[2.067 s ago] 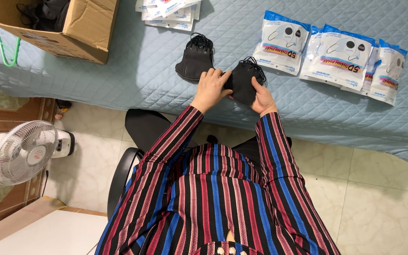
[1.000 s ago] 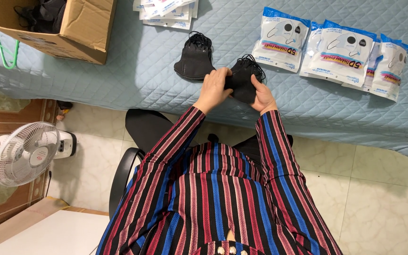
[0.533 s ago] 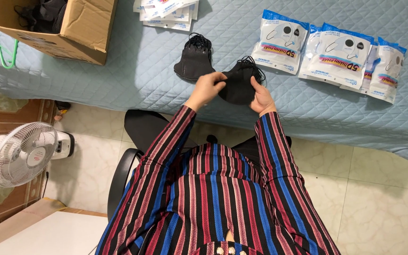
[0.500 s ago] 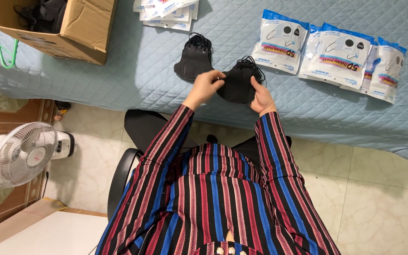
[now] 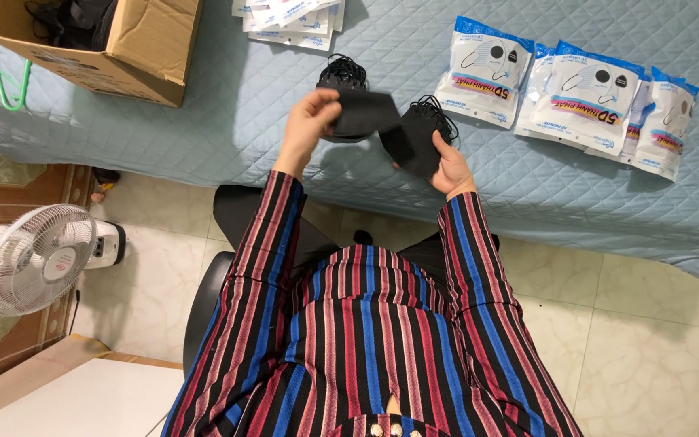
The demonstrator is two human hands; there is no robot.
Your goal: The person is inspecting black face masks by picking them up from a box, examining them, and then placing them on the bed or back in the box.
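Two hands were up over the blue quilted table (image 5: 204, 121) when I looked in. My left hand (image 5: 311, 113) pinched one black face mask (image 5: 366, 113) by its near edge, holding it lifted and flat. My right hand (image 5: 449, 164) gripped a small bundle of black masks (image 5: 414, 142) by the lower end, with their ear loops bunched at the top. Both masks met between the hands. Just beyond the left hand another black pile (image 5: 341, 74) lay partly hidden. Sealed mask packets (image 5: 584, 101) lay beyond the right hand, a cardboard box (image 5: 135, 44) far off the left.
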